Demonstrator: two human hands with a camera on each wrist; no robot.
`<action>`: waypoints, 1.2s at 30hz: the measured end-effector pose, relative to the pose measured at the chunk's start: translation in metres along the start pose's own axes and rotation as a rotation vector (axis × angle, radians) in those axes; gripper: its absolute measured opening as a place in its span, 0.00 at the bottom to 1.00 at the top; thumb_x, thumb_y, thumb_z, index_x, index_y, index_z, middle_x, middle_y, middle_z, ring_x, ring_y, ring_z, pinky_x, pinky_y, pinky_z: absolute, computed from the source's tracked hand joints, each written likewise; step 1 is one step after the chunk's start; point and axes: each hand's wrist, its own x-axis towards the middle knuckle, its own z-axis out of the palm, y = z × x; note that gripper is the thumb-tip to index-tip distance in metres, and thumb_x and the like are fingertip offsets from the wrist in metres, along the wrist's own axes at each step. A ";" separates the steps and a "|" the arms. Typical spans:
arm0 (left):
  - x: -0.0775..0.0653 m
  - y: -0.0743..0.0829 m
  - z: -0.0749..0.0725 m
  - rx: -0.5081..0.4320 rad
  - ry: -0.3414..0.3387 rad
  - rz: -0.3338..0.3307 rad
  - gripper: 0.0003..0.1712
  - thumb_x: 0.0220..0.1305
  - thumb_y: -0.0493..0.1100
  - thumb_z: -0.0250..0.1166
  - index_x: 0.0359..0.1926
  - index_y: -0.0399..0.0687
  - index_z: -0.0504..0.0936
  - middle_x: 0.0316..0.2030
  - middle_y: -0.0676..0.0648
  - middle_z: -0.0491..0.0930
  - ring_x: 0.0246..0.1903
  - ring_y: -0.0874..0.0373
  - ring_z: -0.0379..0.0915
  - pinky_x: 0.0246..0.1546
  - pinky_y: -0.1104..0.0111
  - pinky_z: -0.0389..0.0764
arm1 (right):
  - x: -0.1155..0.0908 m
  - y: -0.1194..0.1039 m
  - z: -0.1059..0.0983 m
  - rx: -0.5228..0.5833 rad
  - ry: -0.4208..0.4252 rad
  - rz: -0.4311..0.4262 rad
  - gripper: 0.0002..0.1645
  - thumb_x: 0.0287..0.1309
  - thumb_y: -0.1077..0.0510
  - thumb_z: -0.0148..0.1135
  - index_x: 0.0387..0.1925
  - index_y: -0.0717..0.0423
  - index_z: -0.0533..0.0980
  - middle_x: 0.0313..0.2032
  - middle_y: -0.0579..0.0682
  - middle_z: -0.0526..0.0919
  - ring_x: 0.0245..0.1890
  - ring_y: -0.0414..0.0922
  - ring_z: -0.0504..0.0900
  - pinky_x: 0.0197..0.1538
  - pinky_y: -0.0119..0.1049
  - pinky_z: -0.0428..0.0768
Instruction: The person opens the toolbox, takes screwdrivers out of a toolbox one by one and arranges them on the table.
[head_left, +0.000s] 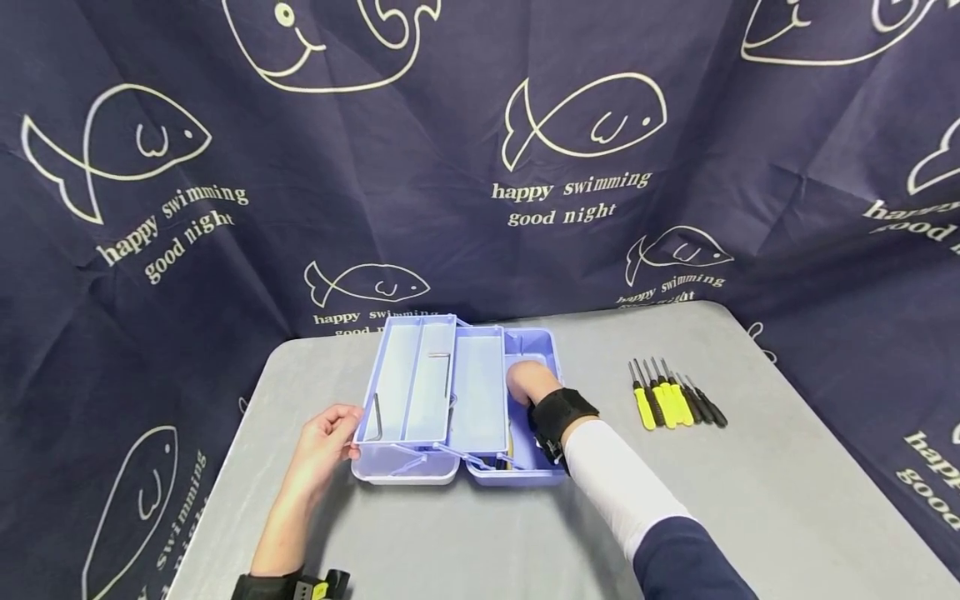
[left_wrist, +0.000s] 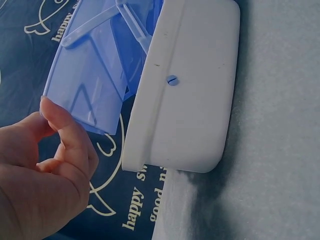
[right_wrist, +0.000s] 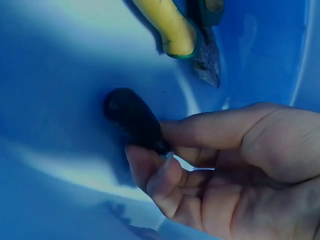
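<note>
An opened blue toolbox (head_left: 555, 358) stands on the table, its trays fanned out to the left. My left hand (head_left: 326, 437) pinches the near left edge of the upper tray (left_wrist: 85, 75) between thumb and fingers. Reaching down into the deep right-hand compartment is my right hand (head_left: 531, 382), its fingers hidden from the head view. The right wrist view shows it pinching a small black-handled screwdriver (right_wrist: 132, 117) where the handle meets the shaft. Pliers with yellow grips (right_wrist: 175, 32) lie beside it on the compartment floor.
Two L-shaped hex keys lie in the upper tray, one hex key (head_left: 377, 417) near its left edge. To the right, several screwdrivers (head_left: 663, 400) with yellow or black handles lie in a row on the grey table (head_left: 420, 542). A dark fish-print cloth (head_left: 465, 250) hangs behind.
</note>
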 end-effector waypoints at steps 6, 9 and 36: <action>-0.001 -0.003 0.002 -0.013 0.002 -0.006 0.08 0.78 0.36 0.59 0.38 0.36 0.79 0.21 0.55 0.77 0.18 0.66 0.69 0.21 0.76 0.75 | -0.001 0.008 -0.006 0.177 -0.148 0.024 0.22 0.58 0.71 0.55 0.11 0.55 0.71 0.20 0.49 0.72 0.23 0.42 0.71 0.25 0.28 0.68; -0.001 -0.003 0.001 -0.010 0.006 -0.016 0.08 0.77 0.36 0.59 0.39 0.36 0.79 0.21 0.55 0.77 0.19 0.65 0.69 0.21 0.75 0.75 | -0.005 0.009 -0.009 0.235 -0.141 0.065 0.21 0.59 0.70 0.56 0.12 0.58 0.78 0.15 0.47 0.75 0.18 0.40 0.74 0.25 0.27 0.72; -0.001 0.000 -0.001 0.006 -0.001 -0.001 0.08 0.78 0.37 0.59 0.40 0.35 0.79 0.21 0.55 0.78 0.19 0.66 0.69 0.20 0.75 0.75 | -0.080 0.125 -0.014 0.507 0.328 -0.145 0.13 0.46 0.72 0.48 0.18 0.52 0.69 0.12 0.44 0.76 0.15 0.38 0.69 0.22 0.27 0.67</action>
